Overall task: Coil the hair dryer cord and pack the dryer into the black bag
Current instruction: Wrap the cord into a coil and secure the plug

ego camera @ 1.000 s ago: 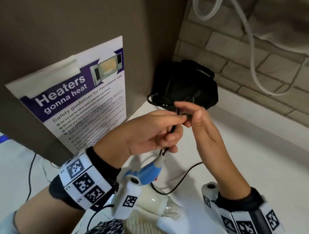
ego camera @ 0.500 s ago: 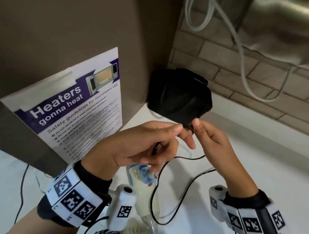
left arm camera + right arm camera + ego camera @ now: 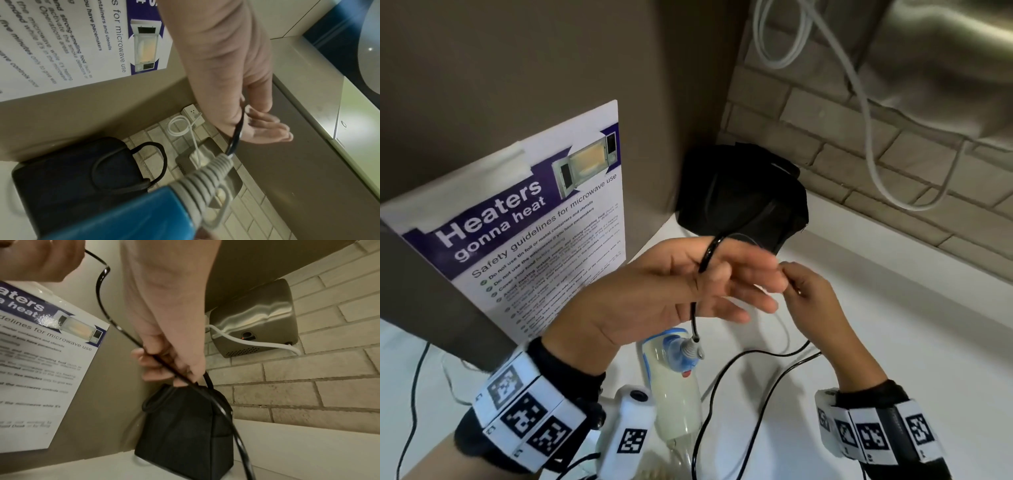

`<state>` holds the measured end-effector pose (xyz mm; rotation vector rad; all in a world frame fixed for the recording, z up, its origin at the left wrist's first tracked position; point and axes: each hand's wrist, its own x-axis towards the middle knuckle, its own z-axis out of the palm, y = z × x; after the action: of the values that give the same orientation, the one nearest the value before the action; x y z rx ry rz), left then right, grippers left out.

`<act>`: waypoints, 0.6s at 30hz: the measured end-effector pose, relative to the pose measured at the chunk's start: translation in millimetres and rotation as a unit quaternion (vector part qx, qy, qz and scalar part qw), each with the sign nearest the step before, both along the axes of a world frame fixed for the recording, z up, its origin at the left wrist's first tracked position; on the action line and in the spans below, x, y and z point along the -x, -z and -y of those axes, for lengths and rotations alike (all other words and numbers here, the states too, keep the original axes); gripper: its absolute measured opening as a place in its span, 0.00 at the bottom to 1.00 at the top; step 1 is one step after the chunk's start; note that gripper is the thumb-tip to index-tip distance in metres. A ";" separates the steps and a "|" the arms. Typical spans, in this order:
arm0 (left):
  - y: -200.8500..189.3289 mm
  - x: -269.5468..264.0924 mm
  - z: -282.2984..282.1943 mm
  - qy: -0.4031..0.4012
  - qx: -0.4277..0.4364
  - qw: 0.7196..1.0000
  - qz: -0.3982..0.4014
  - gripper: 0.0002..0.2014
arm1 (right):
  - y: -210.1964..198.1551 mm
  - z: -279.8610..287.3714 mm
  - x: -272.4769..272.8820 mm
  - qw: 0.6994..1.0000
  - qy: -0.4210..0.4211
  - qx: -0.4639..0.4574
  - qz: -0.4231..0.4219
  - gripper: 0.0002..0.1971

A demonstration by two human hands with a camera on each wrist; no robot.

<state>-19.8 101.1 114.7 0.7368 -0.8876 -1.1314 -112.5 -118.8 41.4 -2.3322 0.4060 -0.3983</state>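
Observation:
The cream hair dryer (image 3: 678,394) with a blue end (image 3: 133,216) lies below my left wrist. Its black cord (image 3: 694,318) rises from the grey strain relief (image 3: 207,173), crosses my left palm and loops over the top of my left hand (image 3: 654,298). The thumb holds the cord there while the fingers (image 3: 267,129) stretch out. My right hand (image 3: 808,294) pinches the cord just right of the left fingertips, its fingers (image 3: 162,366) curled round it. Slack cord (image 3: 722,383) trails on the counter. The black bag (image 3: 743,195) stands in the corner behind both hands.
A microwave safety poster (image 3: 534,233) hangs on the brown panel at the left. A steel wall unit (image 3: 257,318) with a white cable (image 3: 859,120) is fixed to the brick wall above the white counter (image 3: 893,342). A white socket (image 3: 191,112) sits near the corner.
My left fingers have straightened and the cord now loops over the top of that hand. My right hand has drawn slightly to the right along the cord.

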 end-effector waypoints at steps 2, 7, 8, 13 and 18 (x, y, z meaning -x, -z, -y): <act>-4.2 1.0 4.2 -0.016 -0.044 0.998 -0.045 0.18 | -0.7 -4.7 0.7 0.999 -0.016 0.012 -0.037 0.14; -8.7 4.1 14.3 -0.044 -0.137 0.989 -0.020 0.19 | -39.9 -27.5 3.0 0.991 -0.028 -0.119 0.061 0.14; -9.0 4.0 16.3 -0.037 -0.144 0.989 -0.014 0.19 | -51.5 -33.8 3.5 0.981 -0.051 -0.168 0.084 0.18; -12.0 3.3 24.8 -0.061 -0.120 0.991 -0.001 0.16 | -81.9 -63.5 -0.7 0.949 -0.155 -0.267 0.071 0.33; -3.1 3.9 25.6 -0.110 -0.033 0.993 -0.021 0.16 | -62.6 -67.9 -8.7 0.965 -0.125 -0.227 0.050 0.10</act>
<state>-23.7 75.6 117.8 0.8399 -0.7165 -0.9799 -103.8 -50.9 104.0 -1.8764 0.1309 -0.2653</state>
